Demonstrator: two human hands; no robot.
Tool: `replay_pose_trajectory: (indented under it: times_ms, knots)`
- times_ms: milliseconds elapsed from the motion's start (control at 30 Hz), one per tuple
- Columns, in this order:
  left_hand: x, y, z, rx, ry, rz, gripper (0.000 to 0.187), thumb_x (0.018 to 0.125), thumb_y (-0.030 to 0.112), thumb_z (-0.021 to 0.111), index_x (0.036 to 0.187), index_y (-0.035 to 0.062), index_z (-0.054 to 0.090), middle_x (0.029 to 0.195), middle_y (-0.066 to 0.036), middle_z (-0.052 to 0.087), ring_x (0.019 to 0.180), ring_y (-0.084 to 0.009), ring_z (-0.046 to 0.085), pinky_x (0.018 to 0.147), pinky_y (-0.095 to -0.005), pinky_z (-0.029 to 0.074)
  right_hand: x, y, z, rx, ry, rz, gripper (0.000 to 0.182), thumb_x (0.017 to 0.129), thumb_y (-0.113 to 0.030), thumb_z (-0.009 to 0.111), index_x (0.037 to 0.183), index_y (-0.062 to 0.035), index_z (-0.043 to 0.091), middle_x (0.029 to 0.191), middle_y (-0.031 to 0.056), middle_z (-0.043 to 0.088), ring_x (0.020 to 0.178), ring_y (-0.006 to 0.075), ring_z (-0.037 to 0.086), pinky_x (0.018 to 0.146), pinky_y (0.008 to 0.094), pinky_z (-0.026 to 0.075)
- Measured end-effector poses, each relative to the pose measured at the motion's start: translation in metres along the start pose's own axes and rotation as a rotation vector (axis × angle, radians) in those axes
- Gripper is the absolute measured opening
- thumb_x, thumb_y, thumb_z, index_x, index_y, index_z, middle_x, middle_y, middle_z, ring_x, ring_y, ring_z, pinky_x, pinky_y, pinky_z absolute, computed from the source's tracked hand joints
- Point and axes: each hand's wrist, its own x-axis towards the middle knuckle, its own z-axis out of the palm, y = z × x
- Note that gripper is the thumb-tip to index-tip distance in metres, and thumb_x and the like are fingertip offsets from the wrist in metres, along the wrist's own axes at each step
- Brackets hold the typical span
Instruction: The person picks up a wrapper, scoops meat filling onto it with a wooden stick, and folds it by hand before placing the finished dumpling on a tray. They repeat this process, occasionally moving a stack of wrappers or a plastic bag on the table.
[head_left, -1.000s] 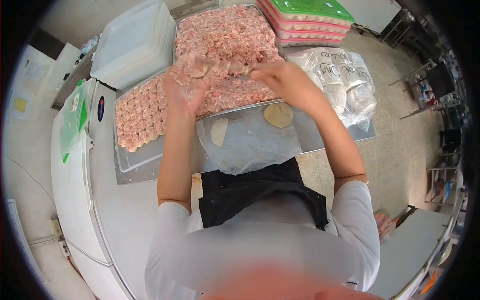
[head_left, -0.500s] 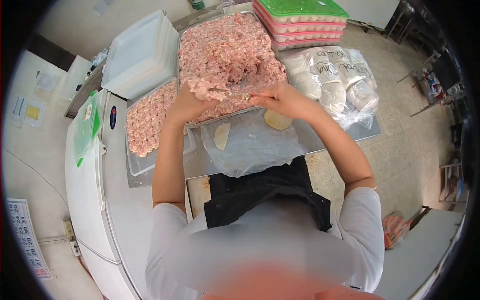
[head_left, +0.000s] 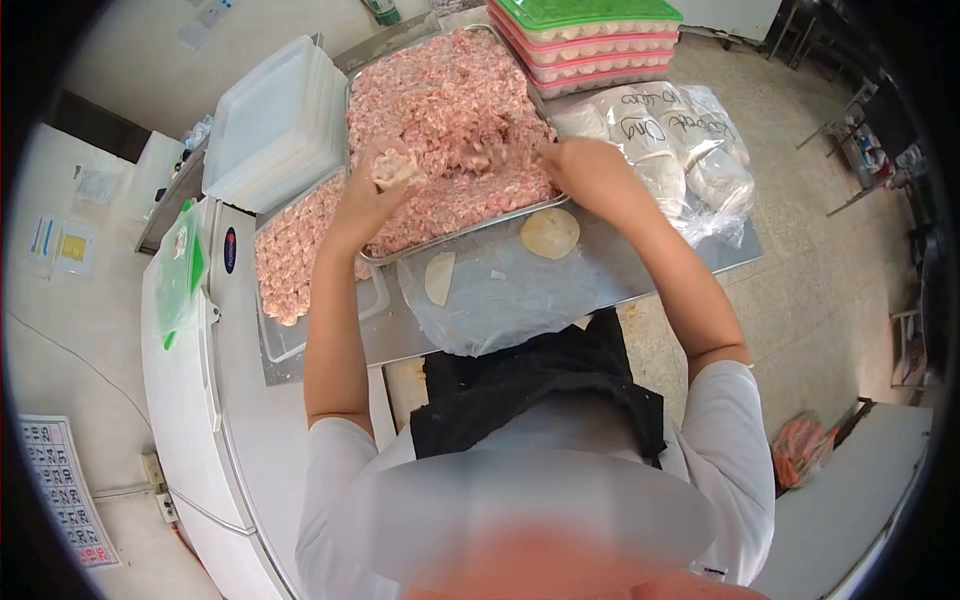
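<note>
A metal tray (head_left: pixel 470 229) heaped with raw minced meat (head_left: pixel 430 85) stands before me. Over its left front part, my left hand (head_left: pixel 365 200) holds a small wrapper with meat (head_left: pixel 393 168) in its curled fingers. My right hand (head_left: pixel 590 172) is closed at the tray's right side on a thin tool (head_left: pixel 520 156), blurred and reaching over the meat. Near the tray's front edge lie a round wrapper (head_left: pixel 550 233) and a part-hidden pale wrapper (head_left: pixel 440 278) with a plastic bag (head_left: pixel 500 300).
Filled meat pieces (head_left: pixel 290 255) sit in rows in a tray at the left. Stacked clear lids or trays (head_left: pixel 275 120) stand behind them. Stacked boxes with a green lid (head_left: pixel 590 15) are at the back right. Bagged white packs (head_left: pixel 660 150) lie at the right.
My hands have moved apart. The right one has moved right with the tool, away from the left one, and the round wrapper now shows whole. The meat in my left hand looks smaller.
</note>
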Motion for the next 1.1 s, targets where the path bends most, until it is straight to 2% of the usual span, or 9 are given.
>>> replay_pose_trajectory:
  times_ms: [167, 233, 333, 467, 567, 733, 833, 1033, 1100]
  knots:
    - [-0.001, 0.021, -0.003, 0.153, 0.054, 0.345, 0.050, 0.073, 0.017, 0.074, 0.117, 0.0043, 0.056, 0.106, -0.003, 0.062, 0.099, -0.0159, 0.058, 0.090, -0.0306, 0.045, -0.006, -0.025, -0.044, 0.740, -0.074, -0.040, 0.028, 0.089, -0.031, 0.059, 0.101, -0.0075, 0.069, 0.078, 0.0176, 0.065, 0.074, 0.0356, 0.063, 0.068, 0.0453, 0.048]
    - [-0.003, 0.025, -0.004, -0.067, -0.232, 0.036, 0.034, 0.076, 0.017, 0.072, 0.107, 0.0069, 0.061, 0.102, -0.006, 0.063, 0.099, -0.0204, 0.059, 0.092, -0.0317, 0.044, -0.001, -0.039, -0.021, 0.729, -0.105, -0.123, 0.028, 0.089, -0.029, 0.059, 0.103, -0.0057, 0.068, 0.082, 0.0172, 0.066, 0.076, 0.0342, 0.063, 0.067, 0.0414, 0.048]
    - [0.004, 0.002, -0.008, 0.089, -0.257, 0.015, 0.030, 0.075, 0.019, 0.074, 0.099, 0.0048, 0.064, 0.094, -0.007, 0.065, 0.094, -0.0176, 0.060, 0.086, -0.0300, 0.046, 0.009, -0.028, -0.017, 0.588, -0.074, -0.238, 0.029, 0.090, -0.028, 0.060, 0.103, -0.0040, 0.068, 0.087, 0.0165, 0.067, 0.077, 0.0327, 0.063, 0.067, 0.0381, 0.048]
    - [0.002, -0.036, -0.005, 0.228, 0.058, 0.120, 0.036, 0.073, 0.023, 0.077, 0.099, 0.0028, 0.062, 0.093, -0.007, 0.064, 0.091, -0.0175, 0.060, 0.082, -0.0298, 0.046, 0.005, -0.056, -0.040, 0.262, 0.261, -0.308, 0.030, 0.089, -0.030, 0.060, 0.103, -0.0043, 0.068, 0.090, 0.0164, 0.067, 0.078, 0.0335, 0.063, 0.068, 0.0384, 0.049]
    - [-0.001, -0.013, -0.012, -0.052, -0.145, -0.137, 0.041, 0.072, 0.027, 0.078, 0.101, 0.0017, 0.062, 0.099, -0.012, 0.064, 0.097, -0.0208, 0.058, 0.087, -0.0311, 0.044, 0.016, -0.056, -0.023, 0.195, 0.119, -0.284, 0.032, 0.090, -0.030, 0.059, 0.104, -0.0033, 0.068, 0.092, 0.0169, 0.066, 0.079, 0.0340, 0.064, 0.070, 0.0384, 0.050]
    - [-0.019, -0.027, -0.018, 0.305, 0.250, 0.159, 0.039, 0.074, 0.021, 0.078, 0.104, 0.0019, 0.063, 0.104, -0.010, 0.064, 0.091, -0.0162, 0.059, 0.082, -0.0296, 0.046, 0.016, -0.070, -0.066, 0.406, 0.013, -0.223, 0.035, 0.091, -0.030, 0.057, 0.109, -0.0012, 0.064, 0.096, 0.0180, 0.066, 0.083, 0.0337, 0.063, 0.072, 0.0386, 0.050]
    - [-0.017, -0.023, -0.028, -0.029, 0.008, -0.061, 0.042, 0.073, 0.022, 0.078, 0.107, 0.0025, 0.061, 0.103, -0.010, 0.064, 0.089, -0.0140, 0.059, 0.078, -0.0281, 0.047, 0.019, -0.075, -0.023, 0.351, 0.085, -0.369, 0.032, 0.092, -0.029, 0.055, 0.110, -0.0041, 0.064, 0.096, 0.0197, 0.065, 0.087, 0.0375, 0.061, 0.074, 0.0427, 0.049]
    - [-0.047, -0.060, -0.072, 0.093, 0.187, 0.004, 0.040, 0.075, 0.011, 0.072, 0.112, 0.0048, 0.060, 0.103, -0.007, 0.063, 0.084, -0.0100, 0.058, 0.069, -0.0257, 0.048, 0.023, -0.049, 0.021, 0.784, -0.062, -0.095, 0.033, 0.094, -0.025, 0.054, 0.116, -0.0023, 0.061, 0.087, 0.0148, 0.066, 0.081, 0.0234, 0.063, 0.072, 0.0358, 0.048]
    - [-0.074, -0.094, -0.106, 0.082, 0.257, -0.101, 0.040, 0.075, 0.008, 0.071, 0.113, 0.0051, 0.059, 0.101, -0.006, 0.063, 0.084, -0.0105, 0.058, 0.070, -0.0257, 0.048, 0.019, -0.032, 0.040, 0.863, 0.001, 0.114, 0.034, 0.095, -0.024, 0.055, 0.117, 0.0004, 0.061, 0.081, 0.0058, 0.063, 0.074, 0.0135, 0.058, 0.068, 0.0298, 0.047]
